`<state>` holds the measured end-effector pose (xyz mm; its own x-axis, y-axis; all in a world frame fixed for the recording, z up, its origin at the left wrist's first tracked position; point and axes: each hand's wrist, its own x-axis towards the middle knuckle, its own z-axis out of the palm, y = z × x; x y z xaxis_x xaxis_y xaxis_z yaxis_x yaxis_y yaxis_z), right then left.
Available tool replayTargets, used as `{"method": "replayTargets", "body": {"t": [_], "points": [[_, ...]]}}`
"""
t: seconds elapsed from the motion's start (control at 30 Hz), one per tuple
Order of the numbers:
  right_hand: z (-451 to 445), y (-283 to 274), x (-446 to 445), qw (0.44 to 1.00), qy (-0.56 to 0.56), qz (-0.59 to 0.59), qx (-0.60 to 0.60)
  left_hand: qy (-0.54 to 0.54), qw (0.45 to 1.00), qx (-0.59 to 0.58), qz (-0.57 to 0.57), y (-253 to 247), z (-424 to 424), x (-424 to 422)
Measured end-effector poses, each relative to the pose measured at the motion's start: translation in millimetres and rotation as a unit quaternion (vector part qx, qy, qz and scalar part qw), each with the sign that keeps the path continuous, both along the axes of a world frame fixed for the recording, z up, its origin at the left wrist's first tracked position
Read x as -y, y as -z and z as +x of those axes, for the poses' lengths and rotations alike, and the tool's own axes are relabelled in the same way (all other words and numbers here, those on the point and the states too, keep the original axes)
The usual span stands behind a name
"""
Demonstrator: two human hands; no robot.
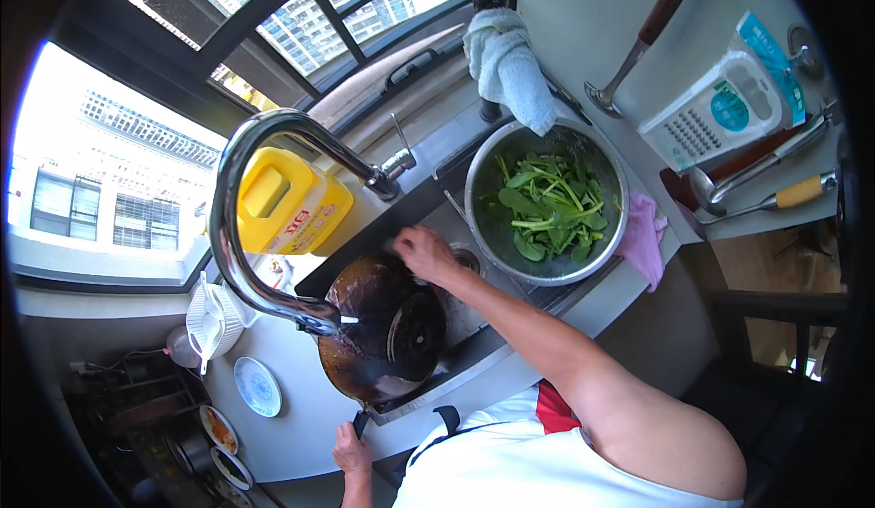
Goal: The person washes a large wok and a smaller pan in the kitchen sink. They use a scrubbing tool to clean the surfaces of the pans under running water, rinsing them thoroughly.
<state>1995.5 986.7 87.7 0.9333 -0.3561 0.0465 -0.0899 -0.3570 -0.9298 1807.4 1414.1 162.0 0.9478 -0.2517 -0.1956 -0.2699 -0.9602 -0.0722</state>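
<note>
A dark, stained wok (pixel 366 344) rests in the sink beneath the chrome faucet (pixel 236 234), its round base ring visible. My left hand (pixel 352 450) grips the wok's black handle (pixel 360 424) at the near edge of the counter. Across the sink, my right hand (pixel 425 255) is at the wok's far rim, fingers curled around a small greyish pad (pixel 391 245) that is mostly hidden. To the right of that hand, a steel bowl (pixel 472 224) of leafy greens (pixel 550 207) stands over the sink (pixel 472 303). Whether water is running is unclear.
A yellow jug (pixel 290 200) stands behind the faucet. A light-blue towel (pixel 509 64) hangs beside the bowl; a pink cloth (pixel 642 234) lies at its right. A plate (pixel 258 386) and white basket (pixel 212 316) are left. Ladles (pixel 711 187) and a packaged white item (pixel 718 108) sit right.
</note>
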Motion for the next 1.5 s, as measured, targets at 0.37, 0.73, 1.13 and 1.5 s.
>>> {"method": "replayTargets", "body": {"t": [0.37, 0.73, 1.13, 1.5], "points": [[28, 43, 3, 0.987, -0.093, -0.026, -0.131, 0.000, 1.000, -0.004, -0.010, -7, 11, 11], [39, 29, -6, 0.989, -0.102, 0.014, -0.109, -0.019, 1.000, -0.017, 0.001, -8, 6, 10], [1, 15, -30, 0.999, -0.023, -0.011, 0.046, -0.033, 0.999, -0.036, -0.017, -10, 6, 10], [-35, 87, -15, 0.986, 0.024, -0.046, -0.160, -0.057, 0.996, -0.064, -0.017, -16, 13, 15]]}}
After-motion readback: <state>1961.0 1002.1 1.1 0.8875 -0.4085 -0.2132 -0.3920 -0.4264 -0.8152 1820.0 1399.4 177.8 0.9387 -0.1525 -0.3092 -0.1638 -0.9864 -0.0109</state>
